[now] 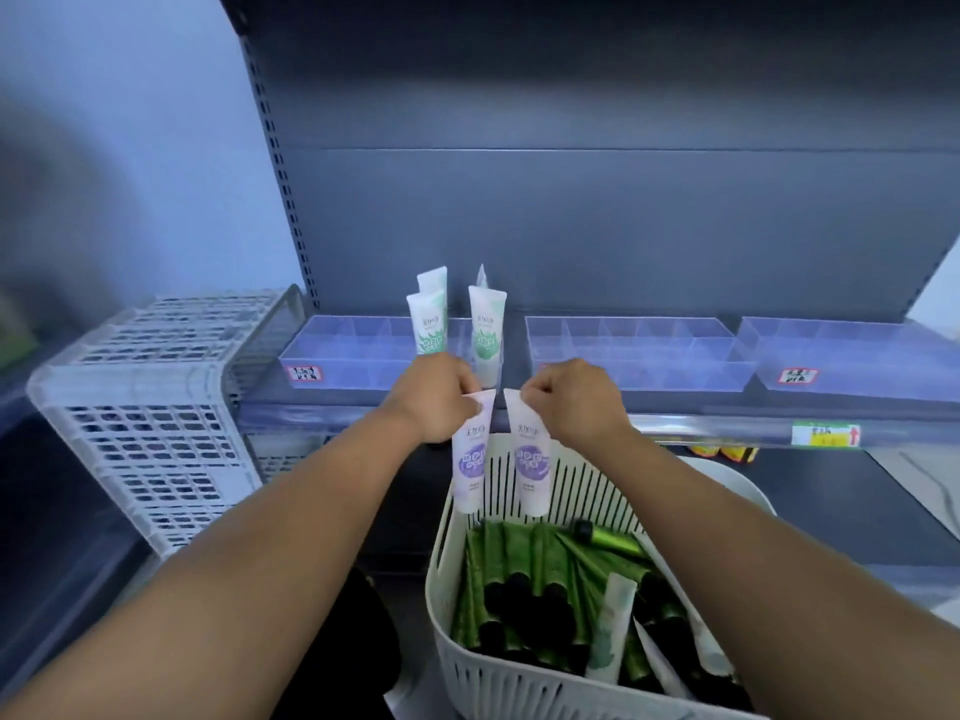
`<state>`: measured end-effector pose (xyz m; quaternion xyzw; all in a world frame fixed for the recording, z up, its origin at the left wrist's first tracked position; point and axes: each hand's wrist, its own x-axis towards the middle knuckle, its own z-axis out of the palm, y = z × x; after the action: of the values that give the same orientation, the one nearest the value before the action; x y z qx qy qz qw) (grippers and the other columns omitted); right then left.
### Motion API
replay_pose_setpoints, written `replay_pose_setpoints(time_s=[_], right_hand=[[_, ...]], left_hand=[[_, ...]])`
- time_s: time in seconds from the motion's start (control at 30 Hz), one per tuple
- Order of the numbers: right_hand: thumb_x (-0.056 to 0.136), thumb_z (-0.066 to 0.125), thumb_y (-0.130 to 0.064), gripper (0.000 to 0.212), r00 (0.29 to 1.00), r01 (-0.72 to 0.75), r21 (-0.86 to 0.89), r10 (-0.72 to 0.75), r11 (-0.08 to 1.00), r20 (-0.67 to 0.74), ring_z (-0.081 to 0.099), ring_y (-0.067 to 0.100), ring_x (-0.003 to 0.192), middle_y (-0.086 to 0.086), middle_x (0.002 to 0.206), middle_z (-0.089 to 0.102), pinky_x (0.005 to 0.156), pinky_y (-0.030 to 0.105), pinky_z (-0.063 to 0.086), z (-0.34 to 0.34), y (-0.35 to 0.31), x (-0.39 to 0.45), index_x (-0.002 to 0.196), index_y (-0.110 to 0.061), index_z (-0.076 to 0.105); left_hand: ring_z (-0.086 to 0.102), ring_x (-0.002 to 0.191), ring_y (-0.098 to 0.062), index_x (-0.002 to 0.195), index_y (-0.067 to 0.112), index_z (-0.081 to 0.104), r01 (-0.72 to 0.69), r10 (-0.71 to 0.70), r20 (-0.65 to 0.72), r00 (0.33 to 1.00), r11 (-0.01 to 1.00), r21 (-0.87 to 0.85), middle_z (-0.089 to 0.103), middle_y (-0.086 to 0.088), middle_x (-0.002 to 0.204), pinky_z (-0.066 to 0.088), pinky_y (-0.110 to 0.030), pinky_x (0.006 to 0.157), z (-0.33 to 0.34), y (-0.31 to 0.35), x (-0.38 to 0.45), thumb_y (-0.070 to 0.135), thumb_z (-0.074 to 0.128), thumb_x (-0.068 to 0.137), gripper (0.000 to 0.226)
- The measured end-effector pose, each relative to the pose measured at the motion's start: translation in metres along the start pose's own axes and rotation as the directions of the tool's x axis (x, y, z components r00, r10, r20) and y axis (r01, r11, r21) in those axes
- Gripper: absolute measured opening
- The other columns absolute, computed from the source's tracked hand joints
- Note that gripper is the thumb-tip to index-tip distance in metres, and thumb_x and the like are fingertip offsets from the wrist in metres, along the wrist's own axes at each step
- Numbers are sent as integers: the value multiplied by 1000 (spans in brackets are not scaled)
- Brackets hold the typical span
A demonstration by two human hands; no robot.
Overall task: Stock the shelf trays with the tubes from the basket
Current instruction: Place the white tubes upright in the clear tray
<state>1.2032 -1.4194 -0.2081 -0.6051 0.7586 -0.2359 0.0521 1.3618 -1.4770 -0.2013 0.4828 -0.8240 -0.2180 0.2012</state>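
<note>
My left hand pinches the crimped top of a white tube with a purple label, which hangs down over the basket rim. My right hand pinches a second purple-labelled tube the same way, right beside the first. Both hang above the white slotted basket, which holds several dark green tubes and a few pale ones. Behind my hands, three white tubes with green labels stand upright at the right end of the left clear shelf tray.
Two more clear divided trays sit along the shelf to the right, with price tags on the shelf edge. An upturned white crate stands left of the shelf. The dark back panel rises behind the trays.
</note>
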Motion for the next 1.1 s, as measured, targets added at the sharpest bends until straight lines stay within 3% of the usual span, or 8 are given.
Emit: replay_pose_setpoints(time_s=[0.07, 0.13, 0.23, 0.33, 0.4, 0.5, 0.73, 1.1], right_hand=[[87, 49, -20, 25, 998, 54, -19, -55, 998, -12, 64, 27, 88, 6, 92, 71, 70, 28, 48, -3, -21, 10, 87, -12, 73], [88, 48, -19, 25, 994, 105, -39, -106, 994, -3, 61, 26, 81, 8, 87, 69, 62, 26, 44, -5, -42, 20, 79, -11, 70], [86, 47, -16, 33, 990, 136, -11, -136, 991, -20, 49, 24, 67, 7, 67, 53, 46, 22, 26, -6, -74, 37, 53, -11, 44], [84, 45, -12, 36, 987, 157, 19, -156, 987, -36, 42, 24, 64, 5, 62, 43, 45, 21, 25, -9, -103, 57, 50, -14, 36], [83, 45, -9, 33, 985, 170, 22, -169, 985, -39, 42, 25, 64, 6, 61, 44, 50, 24, 31, -12, -122, 70, 51, -11, 38], [80, 44, -6, 23, 981, 182, 57, -178, 982, -78, 44, 26, 64, 8, 63, 49, 58, 26, 41, -20, -146, 94, 58, -10, 48], [84, 44, -6, 25, 950, 257, -32, -258, 966, -174, 64, 35, 85, 15, 92, 70, 78, 36, 56, -22, -176, 164, 85, -4, 69], [86, 44, -3, 20, 969, 230, -217, -245, 949, -42, 47, 27, 69, 10, 76, 51, 57, 26, 37, 35, -161, 236, 79, -10, 61]], left_hand=[[65, 81, -21, 75, 18, 68, 33, -34, -41, 999, 999, -32, 66, 0, 78, 52, -29, 75, -19, -5, 1, 10, 67, 80, 9], [64, 79, -18, 75, 17, 69, 48, -52, -51, 997, 996, -78, 69, -1, 80, 52, -30, 77, -36, -12, 0, 9, 67, 80, 9], [61, 74, -14, 79, 13, 72, 67, -75, -105, 992, 994, -82, 69, -2, 79, 49, -24, 70, -64, -23, 1, 8, 67, 81, 7], [58, 65, -14, 79, 13, 71, 92, -101, -171, 980, 994, -64, 66, 0, 72, 44, -16, 55, -95, -35, 7, 9, 67, 82, 7], [58, 66, -13, 82, 13, 72, 106, -109, -216, 970, 994, -23, 66, 0, 74, 41, -15, 54, -114, -41, 14, 10, 66, 82, 6], [61, 77, -16, 84, 14, 73, 118, -111, -300, 947, 993, 7, 68, -1, 80, 42, -19, 68, -140, -48, 29, 12, 66, 83, 7], [66, 86, -27, 78, 18, 67, 125, -150, -443, 884, 988, -86, 71, -6, 89, 53, -31, 72, -170, -67, 85, 11, 63, 83, 10], [65, 89, -26, 88, 17, 71, 230, -249, -391, 886, 969, -95, 72, -7, 94, 53, -32, 80, -132, -115, 163, 12, 59, 86, 13]])
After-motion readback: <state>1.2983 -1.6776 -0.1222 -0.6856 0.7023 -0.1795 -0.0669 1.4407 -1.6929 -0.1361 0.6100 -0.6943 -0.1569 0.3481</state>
